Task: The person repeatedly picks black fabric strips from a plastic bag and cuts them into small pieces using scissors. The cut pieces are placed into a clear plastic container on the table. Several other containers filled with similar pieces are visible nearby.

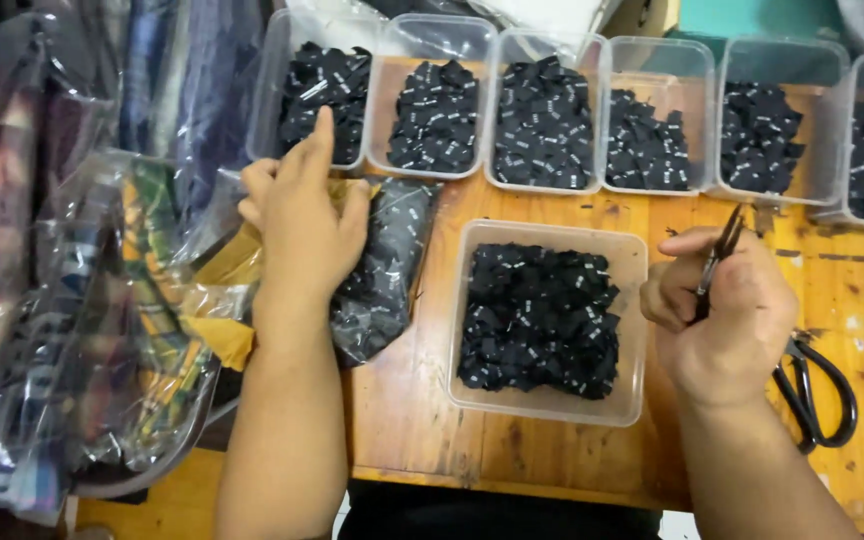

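Head view, looking down on an orange-brown wooden surface (432,420). Left hand (302,215) lies flat, fingers loosely extended, index finger pointing up toward the far row; palm rests on a clear plastic bag of small black fabric labels (387,265) and a yellow-brown piece of cloth (227,265) beside it. Hand grips nothing. Right hand (722,310) is closed in a fist around a small pair of dark metal snips (720,250), tips projecting upward past the thumb. Just right of that hand, touching the surface: large black-handled scissors (817,385), partly hidden under the hand. Between the two hands: a clear rectangular plastic tub filled with black labels (544,318). Along the far edge: a row of six similar clear plastic tubs (602,60), each holding black labels. Left margin: stacked clear plastic bags of patterned folded garments (82,300), overhanging the surface edge.
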